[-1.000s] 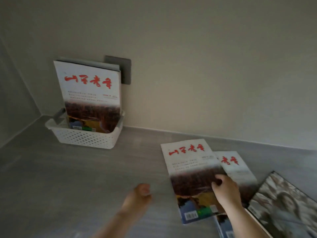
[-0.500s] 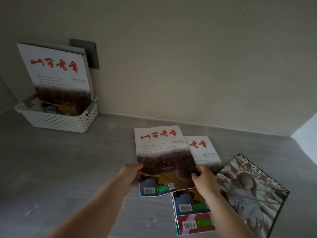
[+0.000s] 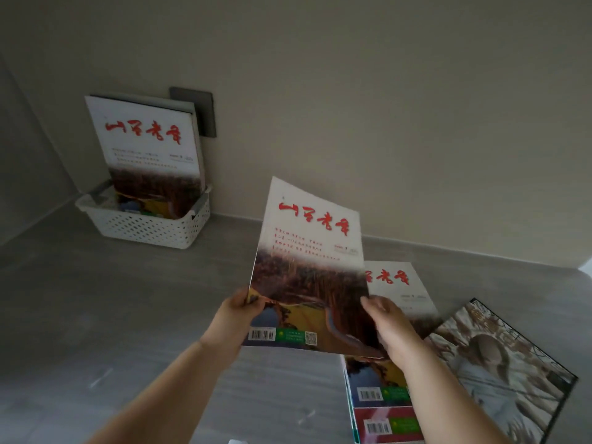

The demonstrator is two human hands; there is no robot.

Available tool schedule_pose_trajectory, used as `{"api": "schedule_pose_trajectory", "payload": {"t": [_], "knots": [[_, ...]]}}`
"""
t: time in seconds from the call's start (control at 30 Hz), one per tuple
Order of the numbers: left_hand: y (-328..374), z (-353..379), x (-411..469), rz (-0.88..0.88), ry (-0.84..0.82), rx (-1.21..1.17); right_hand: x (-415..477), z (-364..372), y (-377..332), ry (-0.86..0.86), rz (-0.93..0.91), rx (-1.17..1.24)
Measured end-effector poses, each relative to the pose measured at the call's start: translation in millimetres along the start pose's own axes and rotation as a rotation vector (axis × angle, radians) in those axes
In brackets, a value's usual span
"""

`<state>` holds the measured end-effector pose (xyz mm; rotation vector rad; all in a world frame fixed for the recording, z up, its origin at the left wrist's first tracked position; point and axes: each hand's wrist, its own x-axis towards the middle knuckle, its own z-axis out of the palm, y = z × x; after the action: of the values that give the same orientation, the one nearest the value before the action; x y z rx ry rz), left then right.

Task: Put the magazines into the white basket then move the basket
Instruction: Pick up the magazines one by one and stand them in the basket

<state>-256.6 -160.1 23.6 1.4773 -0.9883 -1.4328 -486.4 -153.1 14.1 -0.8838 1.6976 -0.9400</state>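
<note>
Holding one mag (image 3: 307,267) clear of the counter (image 3: 96,299), tilted up: L hand (image 3: 235,318) pinches its near-left edge, R hand (image 3: 389,325) grips the near-right edge. Target basket (image 3: 150,225) sits far left by the wall, w/ mags (image 3: 144,145) already standing in it. We're mid-loading imo: stack (image 3: 394,283) near right and b/w mag (image 3: 499,363) beside it not yet in. Next: swing far left, stand it upright, slot it in front w/o tipping the basket.
</note>
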Motion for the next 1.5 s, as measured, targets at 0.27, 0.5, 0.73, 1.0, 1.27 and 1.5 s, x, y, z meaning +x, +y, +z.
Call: {"api": "schedule_pose_trajectory", "payload": {"t": [0.27, 0.5, 0.73, 1.0, 1.27, 1.5], "knots": [[29, -94, 4, 0.152, 0.027, 0.019, -9, 65, -69, -0.201, -0.241, 0.263], [81, -203, 44, 0.238, 0.071, -0.038, -11, 185, -104, -0.056, -0.374, 0.191], [128, -286, 109, 0.428, 0.13, 0.204, 4, 274, -154, 0.033, -0.516, 0.017], [189, -329, 182, 0.609, 0.324, 0.515, 38, 318, -235, 0.187, -0.594, -0.255], [164, -331, 239, 0.54, 0.347, 0.601, 84, 349, -226, 0.234, -0.438, -0.313], [137, -332, 265, 0.448, 0.263, 0.634, 105, 357, -209, 0.234, -0.392, -0.409]]}}
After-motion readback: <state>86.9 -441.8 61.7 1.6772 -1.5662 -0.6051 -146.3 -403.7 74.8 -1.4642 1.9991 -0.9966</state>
